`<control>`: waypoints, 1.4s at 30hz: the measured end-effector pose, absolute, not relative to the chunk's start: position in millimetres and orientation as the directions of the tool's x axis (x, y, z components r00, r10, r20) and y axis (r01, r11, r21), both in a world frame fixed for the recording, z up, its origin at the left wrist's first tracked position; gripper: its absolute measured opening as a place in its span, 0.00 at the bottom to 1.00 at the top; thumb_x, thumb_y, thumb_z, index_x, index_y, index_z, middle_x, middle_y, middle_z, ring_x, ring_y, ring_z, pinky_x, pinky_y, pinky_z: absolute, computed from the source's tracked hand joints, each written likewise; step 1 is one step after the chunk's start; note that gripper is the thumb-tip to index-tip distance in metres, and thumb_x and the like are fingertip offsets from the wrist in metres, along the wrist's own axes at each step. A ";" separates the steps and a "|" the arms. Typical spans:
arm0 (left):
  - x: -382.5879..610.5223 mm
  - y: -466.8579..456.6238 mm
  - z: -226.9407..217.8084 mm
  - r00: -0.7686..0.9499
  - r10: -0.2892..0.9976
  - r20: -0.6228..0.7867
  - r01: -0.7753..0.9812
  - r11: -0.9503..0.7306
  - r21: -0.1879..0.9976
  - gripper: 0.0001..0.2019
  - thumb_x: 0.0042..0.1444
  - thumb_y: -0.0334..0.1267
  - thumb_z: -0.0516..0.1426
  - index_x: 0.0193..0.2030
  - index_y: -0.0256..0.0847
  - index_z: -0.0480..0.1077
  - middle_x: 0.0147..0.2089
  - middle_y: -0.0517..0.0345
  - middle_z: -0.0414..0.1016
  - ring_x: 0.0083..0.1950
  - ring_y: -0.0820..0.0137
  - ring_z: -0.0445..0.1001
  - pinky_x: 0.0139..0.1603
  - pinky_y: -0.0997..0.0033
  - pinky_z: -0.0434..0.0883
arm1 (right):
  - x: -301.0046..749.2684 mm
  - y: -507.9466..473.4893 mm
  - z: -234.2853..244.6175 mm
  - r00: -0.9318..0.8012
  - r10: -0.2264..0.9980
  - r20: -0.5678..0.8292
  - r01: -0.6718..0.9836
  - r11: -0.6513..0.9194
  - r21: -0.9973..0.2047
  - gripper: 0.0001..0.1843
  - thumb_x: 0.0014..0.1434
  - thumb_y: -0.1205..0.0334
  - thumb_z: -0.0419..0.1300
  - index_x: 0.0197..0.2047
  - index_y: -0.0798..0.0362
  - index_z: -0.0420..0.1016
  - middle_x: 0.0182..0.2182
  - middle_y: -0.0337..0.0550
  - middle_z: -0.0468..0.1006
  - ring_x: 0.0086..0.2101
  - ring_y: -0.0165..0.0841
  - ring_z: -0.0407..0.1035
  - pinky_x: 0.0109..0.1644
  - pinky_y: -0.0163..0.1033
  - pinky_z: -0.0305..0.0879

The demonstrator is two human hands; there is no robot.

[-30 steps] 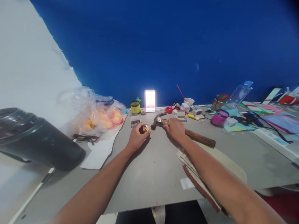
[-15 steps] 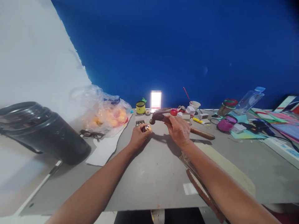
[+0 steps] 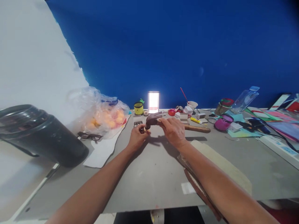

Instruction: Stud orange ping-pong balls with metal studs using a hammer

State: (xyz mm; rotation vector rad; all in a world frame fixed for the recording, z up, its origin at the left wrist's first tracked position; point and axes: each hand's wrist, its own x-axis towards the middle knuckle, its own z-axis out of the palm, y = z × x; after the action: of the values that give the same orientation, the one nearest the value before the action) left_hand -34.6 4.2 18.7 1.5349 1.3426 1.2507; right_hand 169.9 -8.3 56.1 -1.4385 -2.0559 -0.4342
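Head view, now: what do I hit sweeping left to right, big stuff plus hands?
Dark bottle → clear plastic bag → left-hand grip → hammer head → right-hand grip → purple pouch → clear bottle → power strip.

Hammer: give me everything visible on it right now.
The brown-handled hammer has a dark, metal-looking head and a wooden-looking handle. The right hand grips it close to the head, raised off the grey tabletop. The handle is roughly level, its end pointing right. The head overlaps the small, shiny gold-coloured object in the left hand; contact can't be confirmed. Claw detail is blurred.
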 end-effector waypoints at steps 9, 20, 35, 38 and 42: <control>-31.4 -0.6 21.5 0.035 0.968 0.249 0.228 -0.250 0.941 0.22 0.46 0.39 0.63 0.51 0.41 0.75 0.36 0.60 0.76 0.33 0.71 0.72 0.37 0.68 0.72 | 188.2 4.3 52.4 -0.116 0.840 0.530 0.965 0.221 -0.138 0.15 0.69 0.61 0.61 0.56 0.50 0.79 0.46 0.52 0.80 0.50 0.46 0.69 0.47 0.44 0.58; -31.1 -1.0 23.0 0.016 0.972 0.235 0.266 -0.231 0.936 0.24 0.47 0.40 0.64 0.53 0.40 0.73 0.41 0.58 0.78 0.35 0.70 0.73 0.40 0.66 0.73 | 194.7 15.8 36.7 -0.024 0.854 0.520 0.965 0.156 -0.212 0.09 0.66 0.62 0.64 0.49 0.52 0.79 0.46 0.51 0.80 0.48 0.45 0.69 0.46 0.43 0.60; -35.7 3.6 21.4 0.020 0.980 0.196 0.222 -0.196 0.955 0.16 0.45 0.42 0.67 0.42 0.39 0.79 0.31 0.60 0.76 0.32 0.70 0.72 0.35 0.69 0.72 | 182.2 1.2 52.4 -0.208 0.675 0.708 0.934 0.352 -0.062 0.19 0.74 0.56 0.54 0.59 0.53 0.79 0.41 0.51 0.80 0.44 0.43 0.67 0.47 0.44 0.59; -34.8 2.4 20.5 0.017 0.984 0.177 0.225 -0.176 0.958 0.17 0.44 0.42 0.68 0.42 0.38 0.80 0.30 0.60 0.76 0.31 0.70 0.72 0.34 0.69 0.73 | 184.2 2.2 53.1 -0.258 0.747 0.613 0.932 0.360 -0.047 0.19 0.74 0.57 0.55 0.62 0.52 0.77 0.43 0.52 0.80 0.46 0.44 0.67 0.47 0.43 0.59; -33.2 1.5 19.4 0.031 0.988 0.150 0.188 -0.154 0.970 0.21 0.47 0.44 0.68 0.48 0.38 0.79 0.33 0.58 0.78 0.32 0.68 0.75 0.35 0.66 0.75 | 188.6 5.1 53.7 -0.155 0.848 0.507 0.965 0.239 -0.105 0.19 0.72 0.58 0.57 0.64 0.50 0.74 0.48 0.53 0.79 0.51 0.44 0.68 0.45 0.42 0.61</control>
State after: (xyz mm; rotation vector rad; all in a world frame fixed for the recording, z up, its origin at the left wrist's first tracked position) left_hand -33.2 1.5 19.4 1.4736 1.2600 1.2129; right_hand 188.6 5.1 53.7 -1.6553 -2.0538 -0.3360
